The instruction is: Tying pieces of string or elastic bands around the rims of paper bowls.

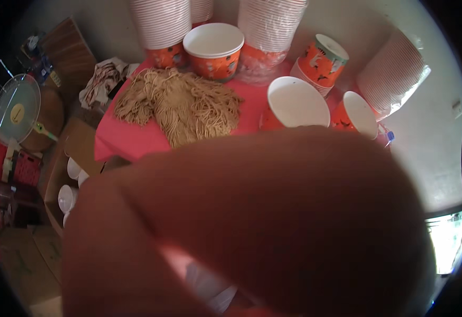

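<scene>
A bare hand, by its position my right hand (289, 211), looms blurred right in front of the camera and covers the lower middle of the head view. Its fingertips are hidden, so what it holds, if anything, cannot be made out. My left hand cannot be told apart. Past the hand, a heap of tan strands (189, 103), like noodles or yarn, lies on a pink-covered table (123, 137). Right of the heap, an orange paper bowl (298, 103) with a white inside shows above the hand. Another tilted paper bowl (360, 113) is beside it.
Tall stacks of paper bowls (162, 24) and nested bowls (214, 45) line the table's back. A wrapped stack (392, 74) leans at the right. On the left are a cardboard box (80, 140) with white cups, a cloth (104, 79) and a round fan (17, 108).
</scene>
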Tool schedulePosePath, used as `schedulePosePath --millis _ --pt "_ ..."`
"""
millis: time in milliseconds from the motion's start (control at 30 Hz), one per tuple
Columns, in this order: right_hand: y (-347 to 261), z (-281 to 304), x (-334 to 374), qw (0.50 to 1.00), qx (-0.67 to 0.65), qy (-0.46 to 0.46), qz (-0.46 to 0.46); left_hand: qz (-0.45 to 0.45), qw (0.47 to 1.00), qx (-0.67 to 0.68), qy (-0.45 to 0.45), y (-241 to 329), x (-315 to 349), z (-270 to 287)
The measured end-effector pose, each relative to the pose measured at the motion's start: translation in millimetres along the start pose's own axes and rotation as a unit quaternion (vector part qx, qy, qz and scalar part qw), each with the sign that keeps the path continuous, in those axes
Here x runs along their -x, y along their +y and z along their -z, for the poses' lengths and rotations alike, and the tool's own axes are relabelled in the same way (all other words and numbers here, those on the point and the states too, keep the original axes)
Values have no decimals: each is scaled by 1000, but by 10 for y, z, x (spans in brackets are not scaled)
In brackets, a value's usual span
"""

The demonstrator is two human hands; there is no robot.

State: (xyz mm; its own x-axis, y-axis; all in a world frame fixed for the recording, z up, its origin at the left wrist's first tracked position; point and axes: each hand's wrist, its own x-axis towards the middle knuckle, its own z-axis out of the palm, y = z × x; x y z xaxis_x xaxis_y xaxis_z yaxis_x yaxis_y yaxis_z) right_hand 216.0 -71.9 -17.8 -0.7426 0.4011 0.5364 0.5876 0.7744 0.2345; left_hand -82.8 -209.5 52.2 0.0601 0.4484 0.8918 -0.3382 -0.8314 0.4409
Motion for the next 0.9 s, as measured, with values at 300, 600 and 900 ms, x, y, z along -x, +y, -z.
schedulePosePath --millis 300,600,900 --pt "-83 -17 180 998 -17 -18 -54 16 1000 -1 -3 -58 221 39" --pt "-125 -17 181 996 -58 2 -61 31 998 41 -20 -376 394 -37" --pt "-76 30 185 997 -44 -9 -57 78 996 43 -31 -229 512 -187"
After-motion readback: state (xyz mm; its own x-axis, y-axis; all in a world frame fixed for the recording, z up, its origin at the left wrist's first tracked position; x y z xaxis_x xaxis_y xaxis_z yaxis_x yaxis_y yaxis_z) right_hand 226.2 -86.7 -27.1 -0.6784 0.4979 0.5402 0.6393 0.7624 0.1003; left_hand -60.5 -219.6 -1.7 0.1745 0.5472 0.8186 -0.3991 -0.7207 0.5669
